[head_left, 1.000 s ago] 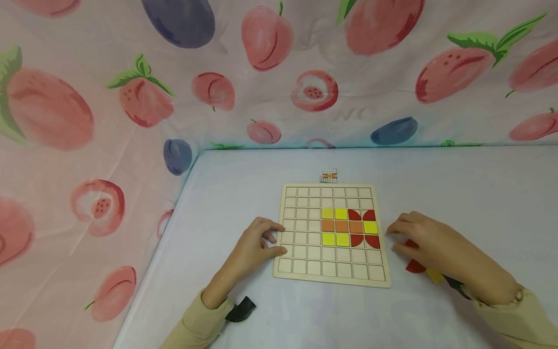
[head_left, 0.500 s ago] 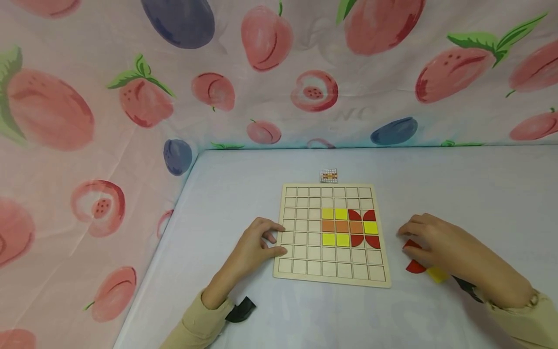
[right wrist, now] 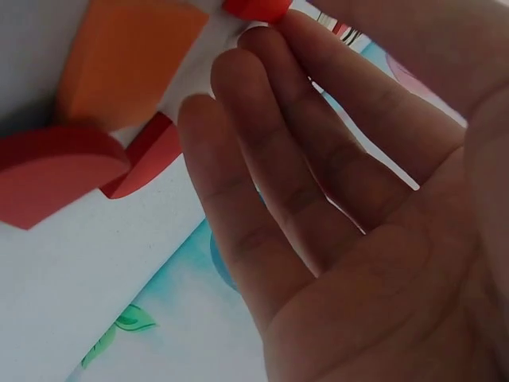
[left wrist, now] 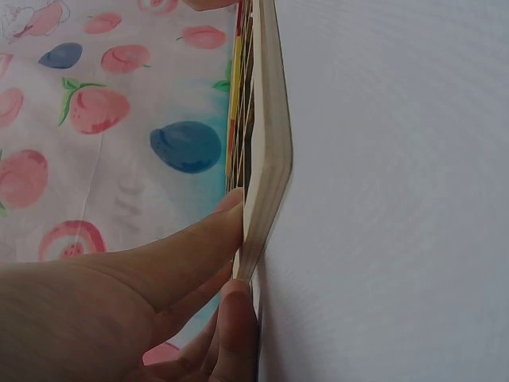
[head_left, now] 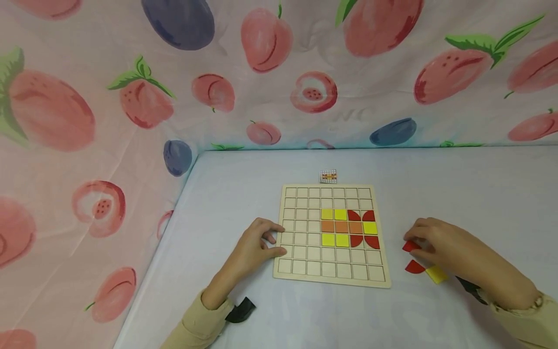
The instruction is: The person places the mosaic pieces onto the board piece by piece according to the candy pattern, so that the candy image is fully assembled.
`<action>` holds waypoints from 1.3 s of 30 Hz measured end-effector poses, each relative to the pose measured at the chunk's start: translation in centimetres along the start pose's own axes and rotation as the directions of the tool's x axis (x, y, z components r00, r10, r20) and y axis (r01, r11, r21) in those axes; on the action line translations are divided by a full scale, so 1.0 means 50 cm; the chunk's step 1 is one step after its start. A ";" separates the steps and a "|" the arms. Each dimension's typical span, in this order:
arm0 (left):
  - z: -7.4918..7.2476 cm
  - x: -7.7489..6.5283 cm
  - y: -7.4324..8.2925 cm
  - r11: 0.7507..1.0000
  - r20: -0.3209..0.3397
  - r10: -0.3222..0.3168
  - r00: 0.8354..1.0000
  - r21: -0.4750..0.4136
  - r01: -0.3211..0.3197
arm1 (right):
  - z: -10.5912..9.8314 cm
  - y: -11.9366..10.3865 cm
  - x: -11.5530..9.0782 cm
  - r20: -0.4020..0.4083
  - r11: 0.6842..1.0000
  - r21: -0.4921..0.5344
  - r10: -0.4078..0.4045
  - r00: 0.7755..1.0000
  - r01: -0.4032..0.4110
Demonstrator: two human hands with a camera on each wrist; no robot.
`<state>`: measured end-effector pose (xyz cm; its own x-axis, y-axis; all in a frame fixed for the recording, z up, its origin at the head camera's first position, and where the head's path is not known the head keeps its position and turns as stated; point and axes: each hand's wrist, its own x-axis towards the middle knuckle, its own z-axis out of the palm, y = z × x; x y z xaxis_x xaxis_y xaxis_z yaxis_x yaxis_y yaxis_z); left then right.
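Note:
In the head view, my left hand point(head_left: 253, 246) rests at the left edge of a gridded wooden board point(head_left: 305, 269), thumb and index finger spread along it. In the left wrist view, those fingertips touch the board's rim point(left wrist: 274, 95). My right hand point(head_left: 451, 249), right of the board, has thumb and index finger on either side of a red quarter-circle tile point(head_left: 411, 246). The right wrist view shows that red tile point(right wrist: 258, 8) at the index fingertip; the other fingers extend nearly straight. Yellow point(head_left: 328, 239), orange point(head_left: 342, 227) and red tiles point(head_left: 372, 242) fill several board squares.
Another red quarter-circle tile point(head_left: 415, 266) and a yellow square tile point(head_left: 437, 274) lie below the right hand. The right wrist view has an orange-looking tile point(right wrist: 131, 64) beside red ones. A small pattern card point(head_left: 328, 176) lies behind the board. A fruit-print cloth point(head_left: 261, 97) rises at the back.
My right hand has moved right, away from the board's edge, and its thumb and index finger have come to the red tile. The left hand and board have stayed put.

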<state>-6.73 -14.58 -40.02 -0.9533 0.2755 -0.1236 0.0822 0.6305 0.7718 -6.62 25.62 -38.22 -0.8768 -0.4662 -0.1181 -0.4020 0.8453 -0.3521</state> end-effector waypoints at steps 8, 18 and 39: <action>0.001 0.000 0.000 1.000 0.001 0.000 1.000 -0.007 0.000 | 0.002 0.003 0.000 0.020 1.000 0.018 0.021 1.000 -0.022; 0.002 0.001 -0.001 1.000 0.001 -0.001 1.000 -0.005 0.001 | 0.005 -0.007 0.000 0.002 0.998 0.051 0.035 0.999 -0.035; 0.001 0.001 -0.003 1.000 -0.007 0.000 1.000 0.002 0.000 | -0.005 -0.057 0.031 -0.040 0.999 0.029 -0.033 0.999 0.034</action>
<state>-6.79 -14.64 -40.19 -0.9552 0.2707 -0.1194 0.0827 0.6318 0.7707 -6.91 22.54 -37.19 -0.8729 -0.4831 -0.0690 -0.4239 0.8207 -0.3830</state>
